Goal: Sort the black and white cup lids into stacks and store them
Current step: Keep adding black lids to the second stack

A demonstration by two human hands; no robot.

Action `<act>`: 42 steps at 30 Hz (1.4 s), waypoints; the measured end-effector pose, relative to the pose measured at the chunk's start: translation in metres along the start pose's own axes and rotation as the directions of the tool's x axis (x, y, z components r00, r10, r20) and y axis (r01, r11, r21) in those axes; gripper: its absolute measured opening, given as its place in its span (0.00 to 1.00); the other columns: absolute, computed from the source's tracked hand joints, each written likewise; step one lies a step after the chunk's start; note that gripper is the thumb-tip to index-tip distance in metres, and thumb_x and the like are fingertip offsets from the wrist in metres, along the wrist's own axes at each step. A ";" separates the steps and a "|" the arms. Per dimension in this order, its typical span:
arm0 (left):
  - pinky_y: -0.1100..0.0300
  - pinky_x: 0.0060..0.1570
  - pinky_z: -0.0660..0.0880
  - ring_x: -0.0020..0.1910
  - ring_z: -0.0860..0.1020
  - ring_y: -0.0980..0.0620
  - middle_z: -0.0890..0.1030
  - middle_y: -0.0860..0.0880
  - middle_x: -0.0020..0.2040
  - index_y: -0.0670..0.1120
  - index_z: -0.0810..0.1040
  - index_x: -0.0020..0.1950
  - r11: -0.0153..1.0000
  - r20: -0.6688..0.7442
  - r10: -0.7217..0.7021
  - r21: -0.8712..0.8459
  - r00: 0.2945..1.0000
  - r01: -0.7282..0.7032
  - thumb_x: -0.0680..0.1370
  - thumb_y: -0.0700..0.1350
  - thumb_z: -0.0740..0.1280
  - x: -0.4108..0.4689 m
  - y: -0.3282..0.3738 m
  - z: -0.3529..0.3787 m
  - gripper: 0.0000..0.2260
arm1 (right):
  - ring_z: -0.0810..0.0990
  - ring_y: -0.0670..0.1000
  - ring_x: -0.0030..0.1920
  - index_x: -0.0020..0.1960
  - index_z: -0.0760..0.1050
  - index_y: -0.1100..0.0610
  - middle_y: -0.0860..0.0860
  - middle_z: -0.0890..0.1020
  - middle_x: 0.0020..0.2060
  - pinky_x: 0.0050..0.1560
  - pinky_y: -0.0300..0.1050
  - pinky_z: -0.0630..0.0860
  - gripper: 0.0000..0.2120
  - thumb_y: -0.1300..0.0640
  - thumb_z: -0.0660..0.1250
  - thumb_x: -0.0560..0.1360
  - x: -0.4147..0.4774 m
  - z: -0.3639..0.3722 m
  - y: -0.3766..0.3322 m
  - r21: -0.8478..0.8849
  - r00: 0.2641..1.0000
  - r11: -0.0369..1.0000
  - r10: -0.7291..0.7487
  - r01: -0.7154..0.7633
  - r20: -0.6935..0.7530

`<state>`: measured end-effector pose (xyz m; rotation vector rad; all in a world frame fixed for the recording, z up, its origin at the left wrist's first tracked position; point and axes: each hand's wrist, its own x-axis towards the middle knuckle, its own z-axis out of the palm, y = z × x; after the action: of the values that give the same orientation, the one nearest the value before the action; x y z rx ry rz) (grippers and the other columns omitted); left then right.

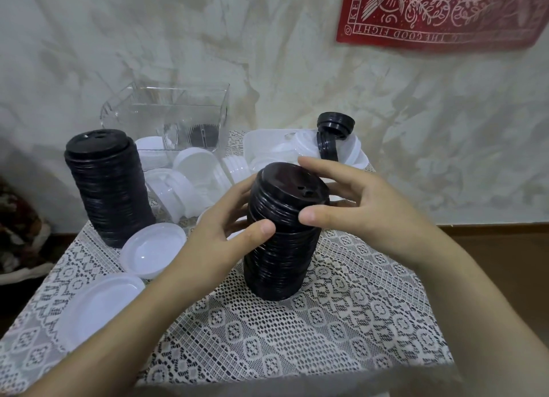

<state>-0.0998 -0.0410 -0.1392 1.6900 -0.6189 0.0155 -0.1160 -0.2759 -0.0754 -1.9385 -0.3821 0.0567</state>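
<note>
Black lids form two tall stacks on our table (356, 307): we grip the centre stack (279, 263) with both left hand (219, 236) and right hand (365, 209); the second stack (110, 188) stands centre-left.

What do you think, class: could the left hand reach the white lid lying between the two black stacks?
Probably yes. The white lid lies uncovered right beside the left hand, nothing between them, though that hand must first release the near black stack.

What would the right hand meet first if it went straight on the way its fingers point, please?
Pointing left, the right hand would first meet the near black lid stack it cups; behind that, probably the left hand.
</note>
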 end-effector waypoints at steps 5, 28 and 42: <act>0.55 0.68 0.74 0.71 0.76 0.55 0.79 0.56 0.70 0.55 0.67 0.79 1.000 -0.009 -0.002 -0.030 1.000 0.002 0.71 0.70 0.72 0.001 0.000 0.001 0.40 | 0.76 0.39 0.68 0.68 0.78 0.40 0.36 0.79 0.64 0.70 0.49 0.75 0.31 0.44 0.80 0.66 0.005 0.009 -0.001 -0.049 0.998 0.997 -0.059 0.060 0.011; 0.51 0.69 0.73 0.70 0.76 0.55 0.79 0.60 0.69 0.62 0.67 0.76 0.995 -0.047 0.049 0.091 0.998 -0.044 0.74 0.65 0.72 -0.001 -0.002 0.000 0.31 | 0.77 0.35 0.66 0.68 0.76 0.41 0.32 0.81 0.63 0.61 0.31 0.75 0.32 0.48 0.77 0.65 -0.002 0.012 0.013 0.043 0.995 0.995 -0.094 0.093 0.023; 0.52 0.72 0.70 0.73 0.74 0.58 0.77 0.60 0.72 0.56 0.61 0.82 0.995 -0.017 -0.026 0.097 1.000 0.027 0.68 0.65 0.77 -0.001 -0.006 0.001 0.46 | 0.79 0.43 0.67 0.68 0.77 0.43 0.40 0.83 0.63 0.70 0.50 0.74 0.30 0.50 0.80 0.67 -0.003 0.013 0.012 0.039 0.995 0.994 -0.096 0.097 -0.032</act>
<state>-0.0985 -0.0411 -0.1451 1.7901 -0.5917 0.0404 -0.1184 -0.2690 -0.0923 -1.8759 -0.4507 -0.0274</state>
